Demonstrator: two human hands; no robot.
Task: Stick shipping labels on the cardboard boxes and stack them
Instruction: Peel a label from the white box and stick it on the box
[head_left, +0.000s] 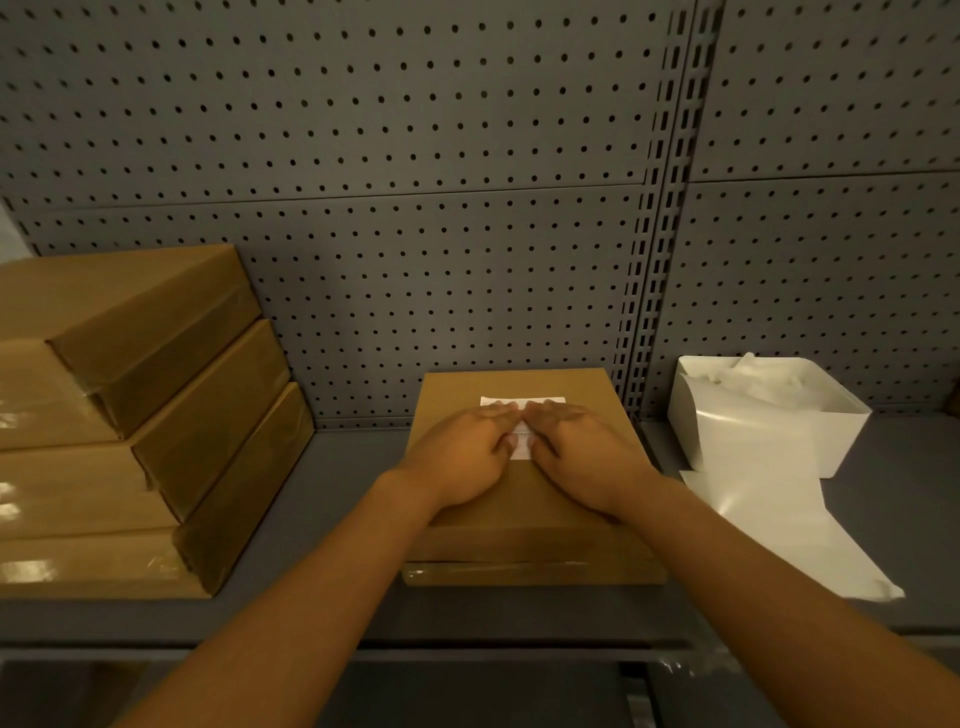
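A flat brown cardboard box lies on the grey shelf in the middle of the head view. A white shipping label sits on its top, mostly hidden under my hands. My left hand and my right hand lie flat side by side on the label, fingers pressed down on it. A stack of three brown boxes stands at the left, each one stepped back from the one below.
A white bin with crumpled white backing paper stands at the right against the pegboard wall. A long strip of glossy backing paper trails out of it across the shelf to the front right.
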